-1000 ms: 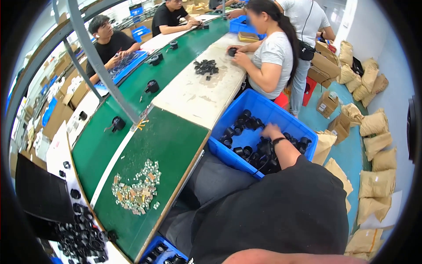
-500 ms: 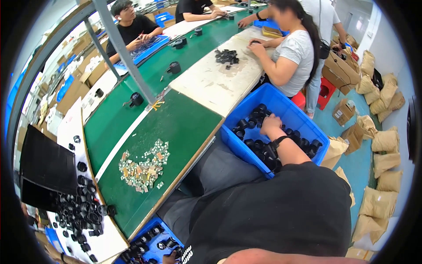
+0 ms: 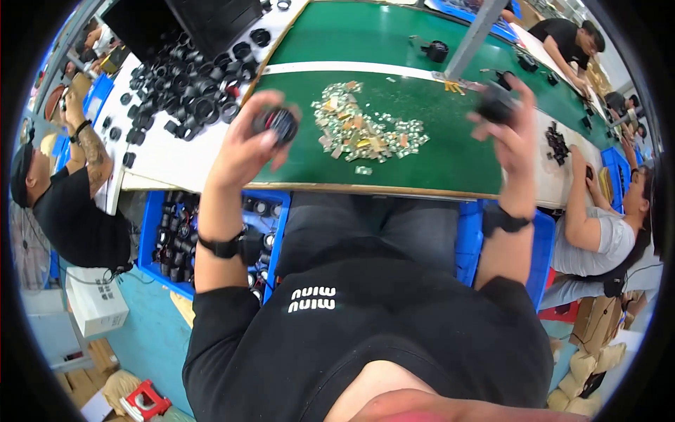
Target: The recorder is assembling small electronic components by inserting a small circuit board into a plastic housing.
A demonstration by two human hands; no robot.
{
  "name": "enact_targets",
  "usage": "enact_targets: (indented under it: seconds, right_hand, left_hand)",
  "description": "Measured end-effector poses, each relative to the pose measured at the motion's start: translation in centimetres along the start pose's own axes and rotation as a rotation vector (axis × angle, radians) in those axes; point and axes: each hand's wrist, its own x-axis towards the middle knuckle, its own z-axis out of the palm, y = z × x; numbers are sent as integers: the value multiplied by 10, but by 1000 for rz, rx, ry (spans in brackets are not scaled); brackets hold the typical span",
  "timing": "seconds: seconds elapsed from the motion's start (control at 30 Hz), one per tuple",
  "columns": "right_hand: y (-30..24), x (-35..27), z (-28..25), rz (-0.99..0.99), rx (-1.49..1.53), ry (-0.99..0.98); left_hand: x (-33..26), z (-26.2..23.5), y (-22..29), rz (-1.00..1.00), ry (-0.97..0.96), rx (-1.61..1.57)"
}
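Above the green bench, my left hand (image 3: pixel 242 144) grips a black cylindrical part with a ribbed end (image 3: pixel 284 125). Farther right, my right hand (image 3: pixel 517 133) is closed around another black part (image 3: pixel 496 105), smeared by motion, its exact shape unclear. Between and beyond my hands, small silvery and tan pieces (image 3: pixel 369 137) lie heaped on the green bench top (image 3: pixel 436 165). Below my left forearm stands a blue bin (image 3: pixel 148 243) of black cylindrical parts (image 3: pixel 172 243). Another blue bin (image 3: pixel 540 257) is partly hidden behind my right forearm.
Many black ring-shaped parts (image 3: pixel 190 91) cover the white table at left, near black trays (image 3: pixel 211 24). A grey post (image 3: pixel 474 42) rises at the bench's far right. Co-workers sit at left (image 3: pixel 77 204) and right (image 3: pixel 598 232). A white carton (image 3: pixel 97 299) stands on the floor.
My view has swung left toward the bench. My right hand has come up out of the right blue bin with a black part. My left hand has risen from the left bin, also holding one.
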Motion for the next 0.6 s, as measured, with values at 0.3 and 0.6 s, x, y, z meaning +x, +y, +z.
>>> enact_targets:
  seconds: [0.3, 0.6]
  right_hand:
    - [141, 125, 95, -261, -663, 314]
    - [153, 107, 85, 20, -339, -164]
  left_hand:
    - [198, 29, -101, 89, 9, 92]
    - [203, 7, -135, 19, 141, -87]
